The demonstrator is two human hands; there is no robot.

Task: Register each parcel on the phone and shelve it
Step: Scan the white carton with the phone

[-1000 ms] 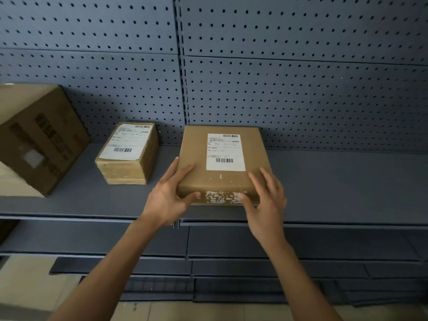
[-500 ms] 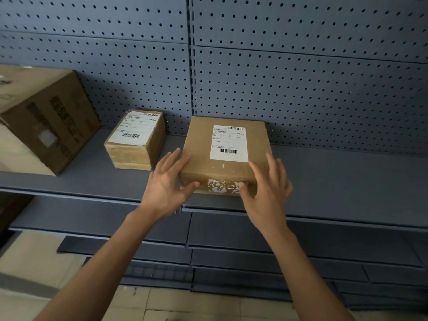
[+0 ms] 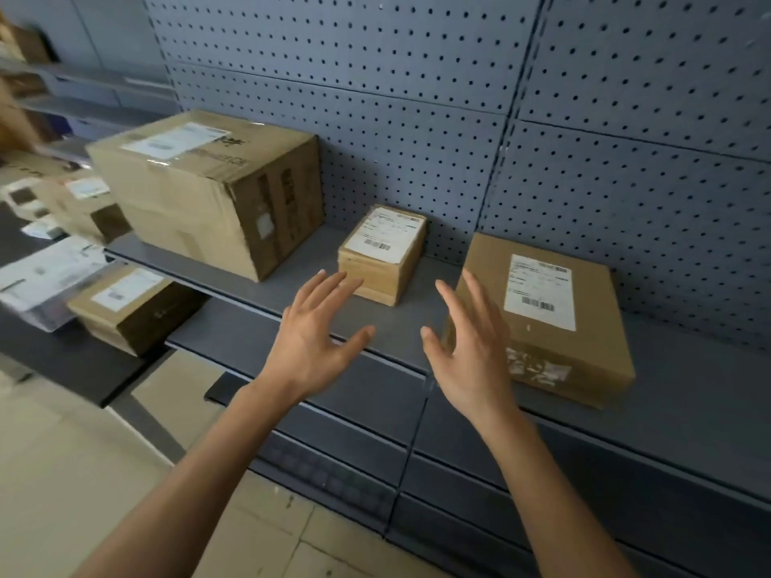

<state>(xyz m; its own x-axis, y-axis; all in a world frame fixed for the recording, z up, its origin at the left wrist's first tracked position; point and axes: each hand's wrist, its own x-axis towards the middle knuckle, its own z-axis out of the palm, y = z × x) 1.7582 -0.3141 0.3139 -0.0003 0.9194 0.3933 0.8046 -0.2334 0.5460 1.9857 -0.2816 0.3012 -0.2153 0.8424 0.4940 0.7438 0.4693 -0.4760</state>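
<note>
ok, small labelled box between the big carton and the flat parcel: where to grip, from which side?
Take the small box by its two long side faces, coming from the open shelf front. It lies flat, label up, pegboard close behind, with clear gaps either side.

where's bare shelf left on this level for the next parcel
Widest bare stretch: shelf right of the flat box, out to the frame edge. A narrower gap lies between the flat box and the small box, behind the right hand. The left end is crowded by the large carton.
</note>
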